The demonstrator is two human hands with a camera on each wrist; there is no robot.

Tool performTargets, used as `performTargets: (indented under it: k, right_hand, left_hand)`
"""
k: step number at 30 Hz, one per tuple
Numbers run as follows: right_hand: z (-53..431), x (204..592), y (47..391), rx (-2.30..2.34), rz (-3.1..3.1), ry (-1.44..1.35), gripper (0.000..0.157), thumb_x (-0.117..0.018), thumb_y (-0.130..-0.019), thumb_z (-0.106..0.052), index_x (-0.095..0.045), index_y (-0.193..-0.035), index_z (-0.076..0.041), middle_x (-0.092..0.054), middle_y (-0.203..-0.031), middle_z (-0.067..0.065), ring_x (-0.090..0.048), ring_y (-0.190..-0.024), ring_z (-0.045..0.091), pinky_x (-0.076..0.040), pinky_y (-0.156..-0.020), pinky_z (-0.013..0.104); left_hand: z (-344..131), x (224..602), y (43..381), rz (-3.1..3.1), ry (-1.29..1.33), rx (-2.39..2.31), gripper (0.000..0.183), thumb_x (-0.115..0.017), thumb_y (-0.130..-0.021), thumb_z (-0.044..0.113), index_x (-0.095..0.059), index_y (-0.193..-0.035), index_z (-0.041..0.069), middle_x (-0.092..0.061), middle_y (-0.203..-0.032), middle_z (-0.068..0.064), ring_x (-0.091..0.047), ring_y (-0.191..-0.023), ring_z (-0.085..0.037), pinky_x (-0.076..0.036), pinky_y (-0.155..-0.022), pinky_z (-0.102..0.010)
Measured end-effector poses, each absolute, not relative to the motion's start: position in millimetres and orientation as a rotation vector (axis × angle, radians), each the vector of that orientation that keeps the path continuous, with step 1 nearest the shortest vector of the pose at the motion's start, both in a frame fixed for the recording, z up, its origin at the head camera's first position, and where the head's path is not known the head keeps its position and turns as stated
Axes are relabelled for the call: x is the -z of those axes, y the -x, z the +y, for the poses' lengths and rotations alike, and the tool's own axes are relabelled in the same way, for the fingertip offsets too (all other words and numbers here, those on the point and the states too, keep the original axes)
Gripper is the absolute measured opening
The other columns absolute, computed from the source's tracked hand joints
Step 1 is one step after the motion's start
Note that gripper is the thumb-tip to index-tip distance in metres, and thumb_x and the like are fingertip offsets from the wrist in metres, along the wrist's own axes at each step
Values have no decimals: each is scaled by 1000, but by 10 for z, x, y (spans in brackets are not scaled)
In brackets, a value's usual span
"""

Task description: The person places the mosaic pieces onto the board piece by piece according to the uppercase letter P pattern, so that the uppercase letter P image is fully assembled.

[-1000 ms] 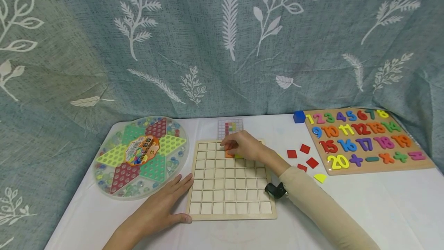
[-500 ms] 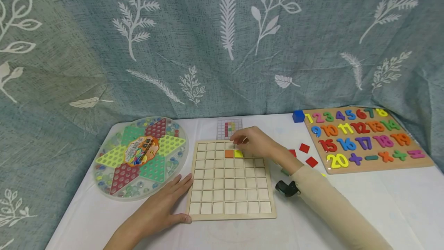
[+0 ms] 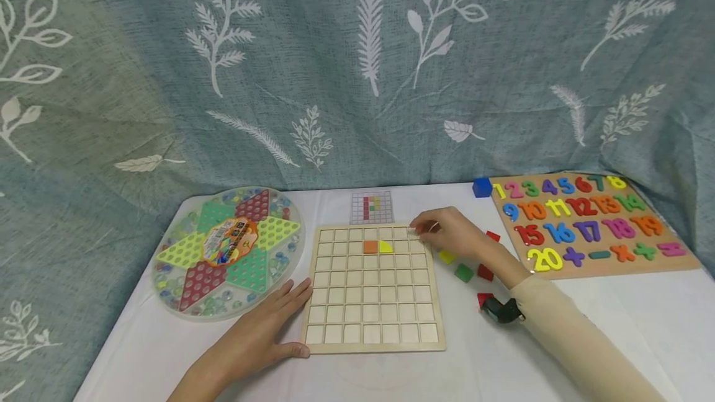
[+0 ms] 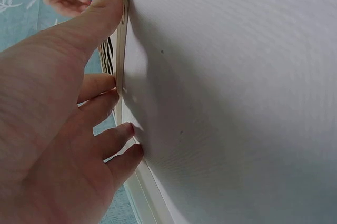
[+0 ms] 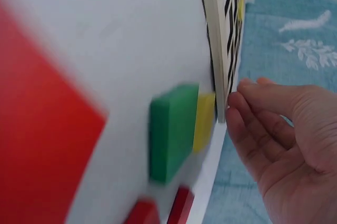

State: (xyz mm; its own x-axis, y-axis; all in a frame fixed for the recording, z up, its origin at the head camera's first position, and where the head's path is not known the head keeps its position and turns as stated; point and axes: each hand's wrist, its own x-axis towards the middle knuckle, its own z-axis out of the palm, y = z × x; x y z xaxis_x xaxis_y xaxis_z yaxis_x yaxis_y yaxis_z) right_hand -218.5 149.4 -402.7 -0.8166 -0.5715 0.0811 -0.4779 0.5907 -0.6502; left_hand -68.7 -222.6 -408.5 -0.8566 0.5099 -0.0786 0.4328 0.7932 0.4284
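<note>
A wooden grid board [image 3: 371, 296] lies on the white table. An orange square tile [image 3: 370, 247] and a yellow rounded tile [image 3: 385, 246] sit side by side in its second row from the back. My left hand [image 3: 262, 330] rests at the board's left side, fingers fairly straight along the edge and thumb at the front corner. By the back right corner is my right hand [image 3: 449, 232], its fingers loosely bent with nothing visible between them. Just right of the board, a yellow tile [image 3: 447, 256] and a green tile [image 3: 464, 273] lie under and beside this hand.
Several red tiles [image 3: 485, 272] lie around the right forearm. A printed pattern card [image 3: 372, 207] is behind the board. On the left stands a round marble game board [image 3: 229, 253]; on the right, a number puzzle board [image 3: 594, 225] with a blue block [image 3: 482, 188] at its corner.
My right hand has moved right, from over the orange and yellow tiles to the board's back right corner, uncovering both. The left hand has stayed in place.
</note>
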Motion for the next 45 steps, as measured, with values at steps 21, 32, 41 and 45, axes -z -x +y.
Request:
performTargets:
  k: [21,32,41,45]
  right_hand:
    - [2215,3934,2182,929,2791,741,27,-67,-89,0,-66,-115,7,-69,-106,17,-64,-98,32,-55,-88,48]
    - [2529,3934,2048,917,2808,595,29,-68,-87,3,-66,-116,7,-69,-104,16,-64,-97,33,-56,-86,49]
    - [2607,3983,2012,879,2807,574,36,-76,-84,-3,-66,-118,4,-68,-97,8,-62,-91,26,-56,-84,47]
    - [2589,3997,2019,854,2829,592,38,-75,-84,-1,-65,-120,4,-68,-98,9,-62,-90,25,-56,-82,44]
  left_hand:
    - [-2214,4095,676,2810,-755,-600,96,-68,-76,62,-40,-150,7,-32,-158,-5,-28,-143,-39,-32,-111,-56]
    - [-2216,4095,677,2798,-736,-597,96,-70,-75,60,-40,-150,7,-31,-159,-5,-28,-144,-39,-32,-111,-56]
    - [-2209,4088,676,2809,-748,-593,96,-71,-75,60,-40,-150,7,-32,-158,-6,-29,-143,-39,-33,-110,-57]
    - [-2206,4085,681,2803,-740,-593,96,-71,-75,60,-40,-150,8,-31,-159,-5,-28,-143,-39,-32,-111,-57]
